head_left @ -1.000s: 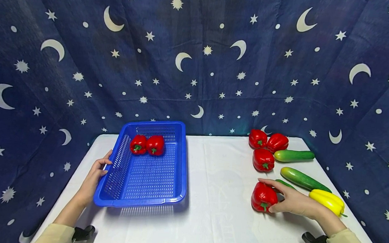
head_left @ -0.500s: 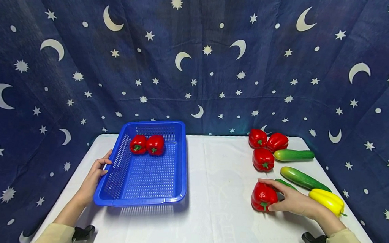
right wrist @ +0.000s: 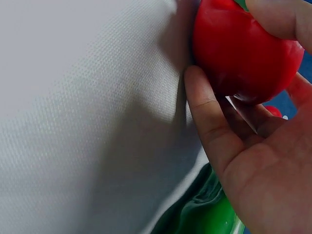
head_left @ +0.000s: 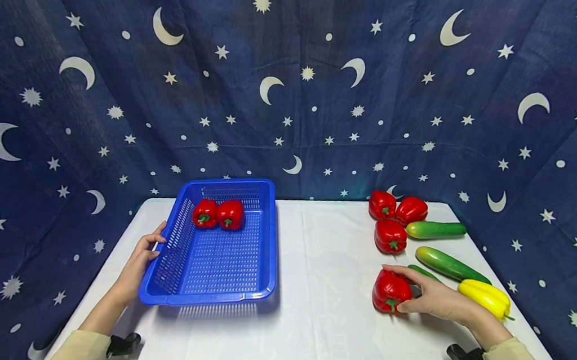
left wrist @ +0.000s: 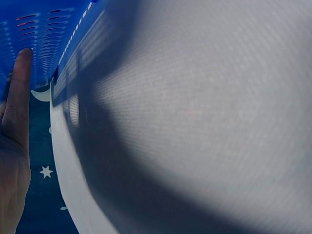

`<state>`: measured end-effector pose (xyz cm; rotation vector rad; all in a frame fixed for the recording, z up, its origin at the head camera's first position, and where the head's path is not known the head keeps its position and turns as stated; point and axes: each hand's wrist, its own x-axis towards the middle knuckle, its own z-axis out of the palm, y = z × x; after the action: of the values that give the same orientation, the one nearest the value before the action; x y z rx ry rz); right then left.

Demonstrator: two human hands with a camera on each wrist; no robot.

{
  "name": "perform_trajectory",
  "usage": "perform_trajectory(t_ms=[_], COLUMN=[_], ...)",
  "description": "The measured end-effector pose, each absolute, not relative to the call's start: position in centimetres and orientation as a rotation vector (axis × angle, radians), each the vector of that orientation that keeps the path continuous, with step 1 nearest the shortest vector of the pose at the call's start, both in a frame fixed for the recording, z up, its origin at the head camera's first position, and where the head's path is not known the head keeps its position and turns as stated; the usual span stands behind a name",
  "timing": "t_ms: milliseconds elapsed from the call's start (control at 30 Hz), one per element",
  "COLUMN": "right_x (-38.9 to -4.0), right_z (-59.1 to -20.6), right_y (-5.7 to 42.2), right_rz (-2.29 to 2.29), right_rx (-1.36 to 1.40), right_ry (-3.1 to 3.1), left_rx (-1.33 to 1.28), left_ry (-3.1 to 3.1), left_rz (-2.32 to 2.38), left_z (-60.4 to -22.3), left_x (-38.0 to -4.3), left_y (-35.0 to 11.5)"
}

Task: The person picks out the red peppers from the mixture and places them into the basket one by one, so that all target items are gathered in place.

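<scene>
My right hand (head_left: pixel 434 298) holds a red bell pepper (head_left: pixel 390 290) on the white tabletop at right, thumb on the near side and fingers on the far side. In the right wrist view the fingers spread round the underside of the red bell pepper (right wrist: pixel 243 53), with the thumb near its green stem. My left hand (head_left: pixel 133 269) grips the left rim of a blue plastic basket (head_left: pixel 259 293). Within the basket, two red bell peppers (head_left: pixel 230 215) sit side by side toward the back. The left wrist view has a finger (left wrist: pixel 20 78) against the basket's slotted outer wall.
Three more red bell peppers (head_left: pixel 390 236) cluster at the back right. Near them lie two cucumbers (head_left: pixel 449 265) and a yellow bell pepper (head_left: pixel 485 298). A green vegetable (head_left: pixel 422 272) is partly hidden behind my right hand. A starry blue curtain (head_left: pixel 324 115) hangs behind the table.
</scene>
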<state>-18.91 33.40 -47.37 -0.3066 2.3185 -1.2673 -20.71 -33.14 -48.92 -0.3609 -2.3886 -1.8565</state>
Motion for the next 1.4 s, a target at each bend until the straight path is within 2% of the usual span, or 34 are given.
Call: perform_trajectory(t_ms=[833,1400], right_x=[-18.9,-21.0], right_z=[-46.7,-41.9], right_y=[32.6,29.8], right_rz=[-1.217,-1.353], right_rx=[-0.231,-0.367], right_ry=[2.391,2.464], left_rx=[-0.352,-0.355], left_ry=[-2.406,-2.4], left_rz=[-1.832,-1.816], left_z=[-48.7,-48.6], left_x=[-20.5,-20.6], left_y=[-33.1,-33.1])
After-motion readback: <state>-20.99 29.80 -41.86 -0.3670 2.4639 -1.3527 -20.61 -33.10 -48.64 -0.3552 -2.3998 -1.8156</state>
